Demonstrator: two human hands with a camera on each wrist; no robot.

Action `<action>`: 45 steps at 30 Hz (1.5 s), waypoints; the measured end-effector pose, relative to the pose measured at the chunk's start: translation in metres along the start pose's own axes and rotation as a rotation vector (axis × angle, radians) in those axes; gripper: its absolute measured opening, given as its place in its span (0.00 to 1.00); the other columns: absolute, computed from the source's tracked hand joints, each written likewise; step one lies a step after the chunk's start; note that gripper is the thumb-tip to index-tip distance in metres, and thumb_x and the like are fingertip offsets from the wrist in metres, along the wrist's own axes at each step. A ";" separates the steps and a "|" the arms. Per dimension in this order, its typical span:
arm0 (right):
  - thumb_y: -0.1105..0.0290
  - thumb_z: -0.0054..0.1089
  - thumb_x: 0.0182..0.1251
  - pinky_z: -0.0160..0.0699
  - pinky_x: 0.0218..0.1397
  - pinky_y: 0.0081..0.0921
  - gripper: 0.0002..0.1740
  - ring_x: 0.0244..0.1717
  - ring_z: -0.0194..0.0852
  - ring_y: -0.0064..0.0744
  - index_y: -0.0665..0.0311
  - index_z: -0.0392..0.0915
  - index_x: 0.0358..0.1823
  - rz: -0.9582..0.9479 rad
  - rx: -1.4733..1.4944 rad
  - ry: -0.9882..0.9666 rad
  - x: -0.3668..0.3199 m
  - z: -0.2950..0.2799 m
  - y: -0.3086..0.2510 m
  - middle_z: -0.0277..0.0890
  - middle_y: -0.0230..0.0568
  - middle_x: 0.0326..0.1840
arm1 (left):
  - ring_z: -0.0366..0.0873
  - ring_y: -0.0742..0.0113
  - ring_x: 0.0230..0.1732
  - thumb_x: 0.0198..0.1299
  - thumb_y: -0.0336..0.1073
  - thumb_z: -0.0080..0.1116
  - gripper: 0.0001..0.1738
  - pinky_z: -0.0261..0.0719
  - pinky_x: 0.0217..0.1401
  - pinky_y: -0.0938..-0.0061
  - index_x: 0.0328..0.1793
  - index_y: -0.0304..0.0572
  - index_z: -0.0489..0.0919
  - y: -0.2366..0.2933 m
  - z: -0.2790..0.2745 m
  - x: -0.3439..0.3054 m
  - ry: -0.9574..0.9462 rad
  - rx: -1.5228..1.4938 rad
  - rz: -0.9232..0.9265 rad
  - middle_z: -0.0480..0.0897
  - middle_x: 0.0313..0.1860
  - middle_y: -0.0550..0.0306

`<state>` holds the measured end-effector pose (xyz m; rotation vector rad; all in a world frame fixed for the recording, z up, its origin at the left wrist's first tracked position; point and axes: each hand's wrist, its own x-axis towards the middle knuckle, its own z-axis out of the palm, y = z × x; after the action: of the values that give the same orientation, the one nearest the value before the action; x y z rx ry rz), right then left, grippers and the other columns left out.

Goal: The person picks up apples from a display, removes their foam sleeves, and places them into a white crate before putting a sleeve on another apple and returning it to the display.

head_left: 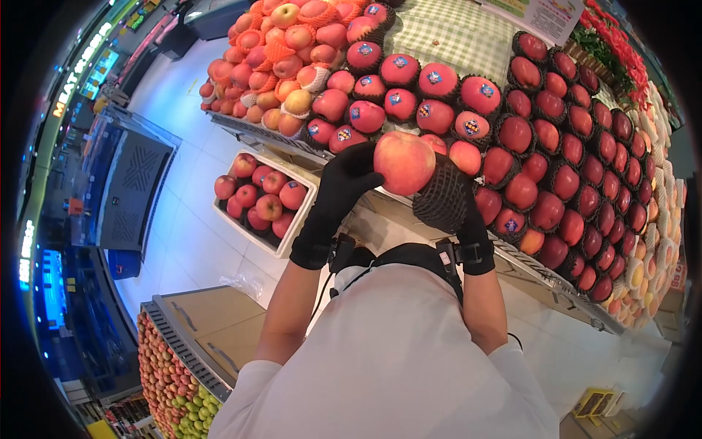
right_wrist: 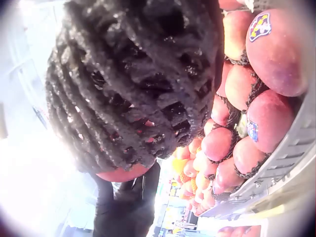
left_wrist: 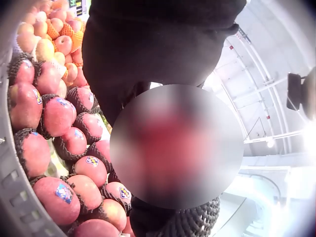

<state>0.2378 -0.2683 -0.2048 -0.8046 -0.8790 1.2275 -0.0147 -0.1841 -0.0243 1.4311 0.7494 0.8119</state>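
Observation:
My black-gloved left hand (head_left: 338,192) grips a large red-yellow apple (head_left: 404,162), thumb and fingers round its left side. To the right of the fruit, a black foam net sleeve (head_left: 440,199) is held by my gloved right hand (head_left: 474,223). In the head view the sleeve overlaps the apple's lower right edge. The right wrist view has the ribbed sleeve (right_wrist: 128,89) filling its upper part, the apple (right_wrist: 126,173) just below it and the left hand (right_wrist: 126,210) under that. A blurred disc hides most of the apple in the left wrist view.
A sloped display of red apples (head_left: 521,190) in black nets lies ahead, with orange-netted fruit (head_left: 285,44) at its left. A white foam box (head_left: 303,212) of apples stands left of my arm. Behind is a cabinet (head_left: 219,322) beside more fruit.

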 end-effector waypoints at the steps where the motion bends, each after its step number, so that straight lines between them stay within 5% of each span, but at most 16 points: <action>1: 0.64 0.51 0.75 0.71 0.67 0.31 0.25 0.64 0.71 0.32 0.63 0.67 0.71 0.041 0.101 -0.014 0.002 0.006 -0.012 0.73 0.38 0.66 | 0.76 0.65 0.62 0.46 0.27 0.76 0.46 0.75 0.67 0.66 0.73 0.35 0.66 -0.001 0.001 -0.001 -0.002 -0.022 0.002 0.78 0.62 0.51; 8: 0.71 0.56 0.69 0.70 0.66 0.29 0.23 0.60 0.73 0.28 0.68 0.72 0.65 -0.058 -0.315 0.071 0.019 0.083 -0.100 0.76 0.40 0.61 | 0.70 0.64 0.69 0.36 0.30 0.84 0.56 0.70 0.72 0.64 0.74 0.39 0.64 0.005 0.013 -0.005 -0.085 0.004 0.182 0.72 0.69 0.52; 11: 0.85 0.55 0.49 0.75 0.52 0.23 0.36 0.44 0.75 0.22 0.66 0.73 0.66 0.020 -0.568 0.048 0.014 0.095 -0.129 0.80 0.35 0.53 | 0.67 0.62 0.72 0.33 0.30 0.85 0.58 0.66 0.74 0.62 0.75 0.41 0.62 -0.002 0.009 -0.004 -0.121 -0.011 0.263 0.69 0.71 0.52; 14: 0.75 0.67 0.56 0.71 0.65 0.30 0.31 0.58 0.74 0.30 0.64 0.74 0.65 -0.031 -0.649 0.019 0.015 0.092 -0.129 0.78 0.39 0.59 | 0.66 0.61 0.72 0.33 0.30 0.85 0.59 0.64 0.76 0.62 0.74 0.41 0.62 -0.003 0.006 -0.004 -0.137 0.007 0.309 0.69 0.71 0.53; 17: 0.75 0.68 0.53 0.71 0.65 0.29 0.33 0.58 0.75 0.29 0.64 0.74 0.65 -0.006 -0.674 -0.010 0.016 0.093 -0.135 0.78 0.39 0.59 | 0.66 0.61 0.72 0.33 0.30 0.85 0.59 0.64 0.76 0.62 0.74 0.41 0.62 -0.002 0.005 -0.004 -0.139 0.071 0.333 0.69 0.71 0.53; 20: 0.81 0.59 0.48 0.74 0.43 0.18 0.38 0.37 0.72 0.16 0.63 0.73 0.67 0.018 -0.504 -0.060 0.016 0.084 -0.134 0.77 0.30 0.40 | 0.66 0.61 0.72 0.33 0.30 0.85 0.59 0.64 0.76 0.62 0.75 0.41 0.62 -0.008 0.002 -0.001 -0.151 0.141 0.384 0.69 0.71 0.53; 23: 0.78 0.66 0.48 0.71 0.64 0.29 0.37 0.57 0.75 0.29 0.63 0.74 0.66 0.001 -0.582 -0.025 0.017 0.087 -0.128 0.78 0.38 0.59 | 0.66 0.61 0.73 0.33 0.30 0.85 0.60 0.64 0.76 0.62 0.75 0.41 0.61 -0.009 0.003 -0.003 -0.148 0.070 0.357 0.68 0.71 0.53; 26: 0.83 0.57 0.47 0.74 0.42 0.18 0.38 0.37 0.72 0.16 0.63 0.73 0.67 0.062 -0.450 -0.089 0.015 0.089 -0.143 0.77 0.30 0.38 | 0.65 0.61 0.73 0.32 0.30 0.85 0.61 0.64 0.76 0.62 0.76 0.41 0.60 -0.001 0.006 -0.009 -0.115 0.111 0.295 0.68 0.72 0.53; 30: 0.86 0.52 0.47 0.74 0.42 0.18 0.38 0.37 0.72 0.17 0.64 0.74 0.66 0.054 -0.539 -0.038 0.018 0.089 -0.136 0.77 0.31 0.41 | 0.65 0.61 0.73 0.30 0.29 0.86 0.63 0.63 0.76 0.62 0.76 0.42 0.59 -0.004 0.007 -0.009 -0.092 0.049 0.244 0.68 0.71 0.54; 34: 0.87 0.47 0.48 0.74 0.47 0.19 0.36 0.41 0.74 0.18 0.66 0.74 0.64 0.117 -0.304 -0.036 0.018 0.091 -0.136 0.78 0.35 0.47 | 0.65 0.60 0.73 0.38 0.37 0.83 0.59 0.64 0.76 0.60 0.77 0.41 0.58 -0.009 0.006 -0.006 -0.081 -0.050 0.189 0.67 0.71 0.53; 37: 0.76 0.45 0.66 0.74 0.57 0.23 0.24 0.50 0.75 0.23 0.66 0.74 0.63 0.060 -0.416 -0.017 0.021 0.084 -0.125 0.78 0.36 0.52 | 0.66 0.59 0.72 0.51 0.45 0.75 0.51 0.67 0.74 0.60 0.78 0.40 0.58 -0.023 0.001 -0.003 -0.110 -0.105 0.190 0.67 0.72 0.51; 39: 0.74 0.46 0.68 0.72 0.61 0.25 0.23 0.54 0.75 0.26 0.66 0.74 0.64 0.036 -0.421 -0.012 0.021 0.077 -0.116 0.77 0.35 0.55 | 0.67 0.58 0.71 0.59 0.50 0.67 0.46 0.70 0.72 0.60 0.78 0.40 0.58 -0.035 0.001 -0.003 -0.112 -0.272 0.131 0.68 0.71 0.49; 41: 0.83 0.48 0.55 0.70 0.63 0.26 0.32 0.57 0.74 0.26 0.66 0.72 0.66 0.076 -0.242 -0.023 0.019 0.076 -0.116 0.77 0.35 0.57 | 0.69 0.57 0.69 0.64 0.52 0.62 0.43 0.76 0.66 0.61 0.77 0.39 0.59 -0.035 0.006 -0.003 -0.060 -0.351 0.005 0.69 0.70 0.48; 45: 0.68 0.48 0.71 0.70 0.66 0.27 0.23 0.60 0.73 0.28 0.64 0.71 0.66 0.104 0.023 0.021 0.013 0.074 -0.102 0.75 0.36 0.62 | 0.77 0.55 0.60 0.67 0.60 0.55 0.43 0.86 0.49 0.62 0.77 0.39 0.59 0.002 0.015 -0.009 -0.143 -0.450 -0.203 0.70 0.67 0.46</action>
<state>0.2177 -0.2681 -0.0803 -0.8520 -0.8124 1.3160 -0.0070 -0.1996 -0.0226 0.9803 0.5485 0.6614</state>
